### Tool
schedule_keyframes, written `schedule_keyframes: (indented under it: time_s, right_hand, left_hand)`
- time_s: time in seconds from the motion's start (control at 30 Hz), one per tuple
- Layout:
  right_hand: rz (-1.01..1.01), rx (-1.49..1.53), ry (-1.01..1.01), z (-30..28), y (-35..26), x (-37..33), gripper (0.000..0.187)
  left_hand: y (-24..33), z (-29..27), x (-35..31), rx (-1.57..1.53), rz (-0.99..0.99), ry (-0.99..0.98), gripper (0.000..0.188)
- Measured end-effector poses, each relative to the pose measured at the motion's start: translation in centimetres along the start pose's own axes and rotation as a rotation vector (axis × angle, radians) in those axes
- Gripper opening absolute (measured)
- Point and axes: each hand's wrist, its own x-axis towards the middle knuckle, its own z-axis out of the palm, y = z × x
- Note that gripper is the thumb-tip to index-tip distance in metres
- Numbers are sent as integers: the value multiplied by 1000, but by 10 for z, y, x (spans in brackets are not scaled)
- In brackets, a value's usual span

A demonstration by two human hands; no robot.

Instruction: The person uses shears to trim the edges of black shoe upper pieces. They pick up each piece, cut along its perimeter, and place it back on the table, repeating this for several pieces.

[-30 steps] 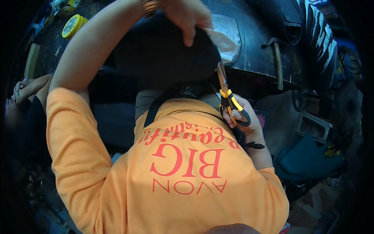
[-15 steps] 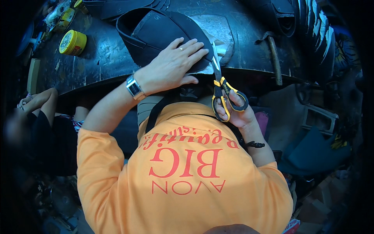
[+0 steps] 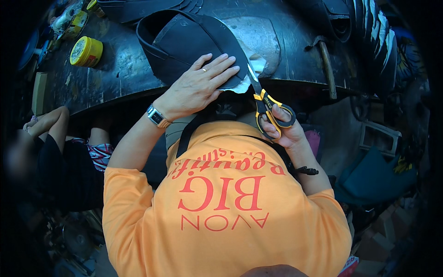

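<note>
A curved, dark sewn piece [image 3: 198, 39], folded over into a hollow shape, sits at the near edge of the table. My left hand [image 3: 196, 87] lies on it, fingers stretched out and thumb toward me, pressing its lower right part. White lining material [image 3: 242, 87] sticks out along the piece's right and lower edge. In my right hand [image 3: 288, 134] are scissors [image 3: 262, 99] with yellow-and-black handles. Their blades, nearly together, point up and away along the right edge of the piece, at the white material. The blade tips are partly hidden there.
A dark table [image 3: 124, 78] holds a yellow tub [image 3: 86, 51] at left, a grey slab [image 3: 263, 39] behind the scissors and a wooden-handled hammer [image 3: 327, 69] at right. More dark pieces [image 3: 325, 16] stack at the far right. Another person's bent arm [image 3: 53, 122] shows at left.
The scissor blades have come closer together, and the scissors have shifted slightly toward me. My left hand has slid a little left and nearer. More white lining shows at the lower edge.
</note>
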Motion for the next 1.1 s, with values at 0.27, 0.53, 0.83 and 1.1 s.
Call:
schedule_keyframes:
  time_s: [0.27, 0.53, 0.83, 1.1]
  right_hand:
    - [18, -114, 58, 13, -5, 12, 34]
    - [-1, -27, 26, 18, 5, 26, 34]
    - [72, -102, 63, 19, 6, 13, 33]
    - [99, 1, 45, 30, -3, 28, 38]
  left_hand:
    - [-7, 5, -11, -95, 56, 74, 57]
    - [-8, 0, -21, -164, 52, 88, 57]
    - [-9, -4, -29, -170, 71, 82, 58]
    - [-4, -11, -37, -212, 70, 70, 66]
